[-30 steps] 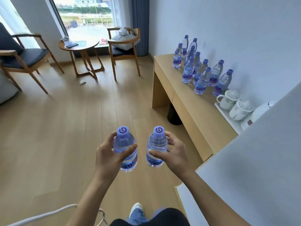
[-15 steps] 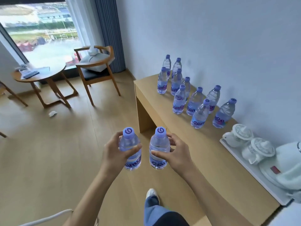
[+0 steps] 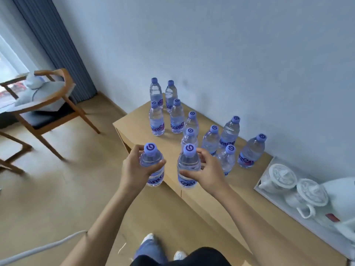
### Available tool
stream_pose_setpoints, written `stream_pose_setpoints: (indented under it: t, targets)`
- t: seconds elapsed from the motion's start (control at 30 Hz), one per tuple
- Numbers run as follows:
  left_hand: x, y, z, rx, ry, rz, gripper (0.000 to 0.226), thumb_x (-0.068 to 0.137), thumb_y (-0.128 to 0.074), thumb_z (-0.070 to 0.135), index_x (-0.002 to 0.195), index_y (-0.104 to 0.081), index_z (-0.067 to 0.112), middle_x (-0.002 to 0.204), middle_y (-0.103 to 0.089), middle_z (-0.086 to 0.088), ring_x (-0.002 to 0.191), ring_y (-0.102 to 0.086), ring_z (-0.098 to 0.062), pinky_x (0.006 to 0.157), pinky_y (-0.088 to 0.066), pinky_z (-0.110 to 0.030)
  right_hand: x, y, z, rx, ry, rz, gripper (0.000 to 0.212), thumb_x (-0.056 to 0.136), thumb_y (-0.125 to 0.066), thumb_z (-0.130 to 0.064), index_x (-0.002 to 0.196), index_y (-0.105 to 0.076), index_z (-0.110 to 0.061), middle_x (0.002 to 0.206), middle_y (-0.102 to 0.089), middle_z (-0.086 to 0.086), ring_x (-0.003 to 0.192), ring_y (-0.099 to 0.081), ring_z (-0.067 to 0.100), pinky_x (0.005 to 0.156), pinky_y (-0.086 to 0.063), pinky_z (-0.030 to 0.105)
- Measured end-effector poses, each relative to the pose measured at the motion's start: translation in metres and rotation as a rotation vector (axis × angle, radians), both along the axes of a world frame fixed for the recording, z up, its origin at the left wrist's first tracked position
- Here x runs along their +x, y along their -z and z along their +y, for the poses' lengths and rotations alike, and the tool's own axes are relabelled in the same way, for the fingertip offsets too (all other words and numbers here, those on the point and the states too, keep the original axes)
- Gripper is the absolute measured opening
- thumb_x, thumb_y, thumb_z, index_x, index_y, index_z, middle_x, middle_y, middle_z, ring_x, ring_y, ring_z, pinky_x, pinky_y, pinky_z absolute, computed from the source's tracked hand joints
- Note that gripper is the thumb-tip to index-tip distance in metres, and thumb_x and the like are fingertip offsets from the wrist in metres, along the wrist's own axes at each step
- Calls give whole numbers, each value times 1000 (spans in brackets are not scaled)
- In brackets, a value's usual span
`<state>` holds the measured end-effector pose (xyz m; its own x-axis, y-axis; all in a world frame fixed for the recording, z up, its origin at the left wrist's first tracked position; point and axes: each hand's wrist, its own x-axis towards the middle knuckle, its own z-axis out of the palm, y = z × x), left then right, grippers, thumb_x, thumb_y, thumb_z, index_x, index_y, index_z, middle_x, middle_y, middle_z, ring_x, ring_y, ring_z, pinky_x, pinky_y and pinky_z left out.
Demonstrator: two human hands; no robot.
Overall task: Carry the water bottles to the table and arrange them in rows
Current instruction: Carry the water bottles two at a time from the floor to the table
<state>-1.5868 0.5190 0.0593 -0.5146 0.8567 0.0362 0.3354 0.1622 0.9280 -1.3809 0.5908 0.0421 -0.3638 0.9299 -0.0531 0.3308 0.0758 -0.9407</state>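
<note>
Basically two bottles in transit, one per hand. The left hand (image 3: 135,168) is wrapped round the left bottle (image 3: 152,166) at the shoulder, thumb across the front and fingers behind; the right hand (image 3: 206,170) grasps the right bottle (image 3: 187,167) the same way, mirrored. Both are upright, caps up, held side by side with a small gap, probably so they can go down together as a pair without regripping. The high grip leaves the bases free to seat on the wood. Both bottles sit over the front edge of the table (image 3: 221,196), not yet set down as far as I can tell; the bases look clear of the surface, but the angle is steep. The bottles already placed (image 3: 192,131) stand on the table towards the wall, roughly in two lines running away from the camera, spacing uneven and the near end staggered. The open surface in front of that group is likely the drop zone, extending the rows. A white tray (image 3: 269,191) with lidded cups (image 3: 282,176) and a kettle (image 3: 343,200) takes the right end, which limits growth that way. Risk is knocking the nearest standing bottle (image 3: 226,160), just behind the right hand's knuckles. A chair (image 3: 46,104) with a cushion stands well off to the left, out of the way.
</note>
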Motion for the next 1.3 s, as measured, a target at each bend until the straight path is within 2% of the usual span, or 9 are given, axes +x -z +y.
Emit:
stream_pose_setpoints:
  t: [0.1, 0.3, 0.4, 0.47, 0.6, 0.7, 0.87, 1.0, 1.3]
  targets:
    - [-17, 10, 42, -22, 99, -19, 45, 63, -91, 22, 90, -55, 30, 85, -70, 13, 74, -64, 4, 61, -47, -10, -6, 12, 16, -32, 129, -43, 61, 62, -92, -32, 106, -52, -47, 97, -69, -25, 93, -63, -11, 80, -49, 14]
    - [-47, 38, 109, -81, 296, -60, 47, 63, -90, 14, 93, -54, 18, 88, -67, 4, 73, -62, 3, 61, -46, -9, -24, 35, 33, -98, 428, -110, 60, 63, -90, -25, 110, -54, -32, 99, -65, -21, 94, -62, -3, 78, -46, 21]
    - [-59, 53, 137, -118, 391, -95, 50, 65, -90, 14, 97, -51, 14, 98, -64, -8, 86, -62, -18, 77, -51, -33, -31, 43, 36, -141, 522, -169, 59, 63, -91, -25, 100, -47, -39, 95, -59, -25, 88, -58, -4, 70, -41, 18]
    - [-63, 63, 152, -135, 432, -98, 51, 65, -90, 14, 92, -47, 13, 93, -60, -10, 81, -56, -21, 75, -47, -38, -35, 48, 37, -176, 583, -204, 59, 63, -91, -27, 100, -47, -35, 94, -57, -24, 85, -56, -7, 66, -40, 16]
    - [-63, 79, 174, -130, 491, -86, 55, 65, -89, 8, 82, -41, 26, 79, -53, 5, 68, -51, -2, 66, -43, -23, -43, 55, 39, -198, 680, -255, 58, 63, -92, -26, 98, -45, -31, 88, -57, -22, 77, -55, -12, 58, -39, 11]
    - [-63, 92, 187, -121, 541, -67, 52, 64, -88, 3, 91, -45, 12, 79, -55, 8, 63, -53, 7, 62, -44, -12, -49, 63, 40, -212, 719, -249, 56, 65, -90, -23, 88, -40, -35, 86, -59, -19, 74, -57, -14, 56, -41, 8]
    - [-63, 110, 195, -157, 520, -52, 54, 65, -89, 11, 96, -44, 15, 83, -57, 8, 69, -55, 2, 65, -41, -25, -49, 73, 36, -225, 753, -242, 54, 68, -86, -24, 98, -41, -30, 91, -63, -16, 83, -63, 2, 67, -48, 21]
    - [-65, 118, 205, -154, 528, 14, 59, 64, -91, 18, 96, -41, 21, 86, -56, 12, 73, -56, 3, 63, -42, -25, -45, 76, 36, -215, 726, -265, 58, 67, -88, -25, 93, -37, -35, 91, -60, -20, 82, -59, -11, 62, -42, 8]
    - [-69, 120, 207, -164, 558, 50, 64, 62, -92, 18, 98, -40, 17, 87, -54, 13, 75, -55, 2, 63, -42, -22, -42, 82, 34, -166, 718, -261, 59, 68, -89, -22, 104, -42, -21, 102, -61, -12, 95, -62, 14, 77, -47, 28]
